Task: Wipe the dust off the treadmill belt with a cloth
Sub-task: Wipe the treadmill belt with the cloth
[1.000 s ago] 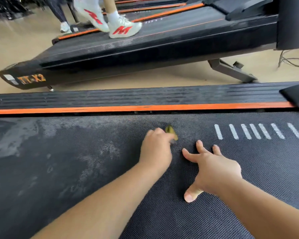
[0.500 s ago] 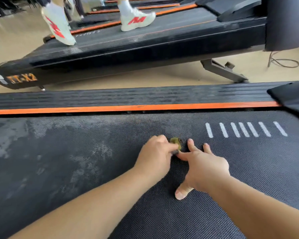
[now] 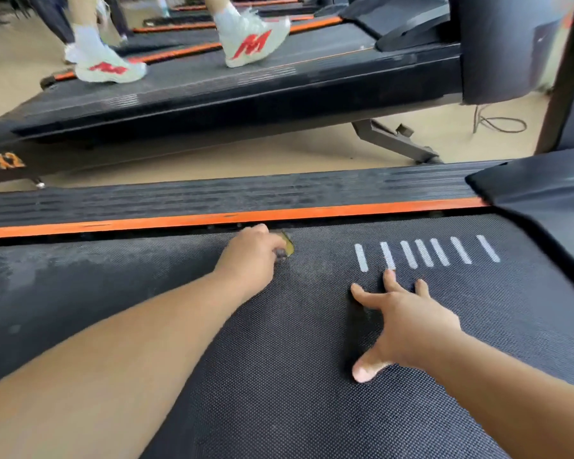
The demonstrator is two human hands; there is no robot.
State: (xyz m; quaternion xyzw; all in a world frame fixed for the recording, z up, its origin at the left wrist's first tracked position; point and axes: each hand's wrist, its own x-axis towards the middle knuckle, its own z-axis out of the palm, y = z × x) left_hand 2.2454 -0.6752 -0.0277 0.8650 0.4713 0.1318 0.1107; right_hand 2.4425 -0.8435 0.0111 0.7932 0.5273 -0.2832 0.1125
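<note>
L hand (image 3: 249, 256) fisted on yellow-green cloth (image 3: 288, 247), belt (image 3: 279, 376) far edge at 12 by orange strip (image 3: 212, 220). R hand (image 3: 408, 323) flat, fingers spread, at 3. 7 white marks (image 3: 424, 253). Open belt toward 9.

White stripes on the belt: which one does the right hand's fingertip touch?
The second white stripe from the left; the right hand has its middle fingertip at that stripe's near end, the others lie clear.

The cloth (image 3: 288, 247) is pressed on the treadmill belt (image 3: 279, 376) beside the far side rail (image 3: 212, 200). A second treadmill (image 3: 246, 94) is seen behind.
</note>
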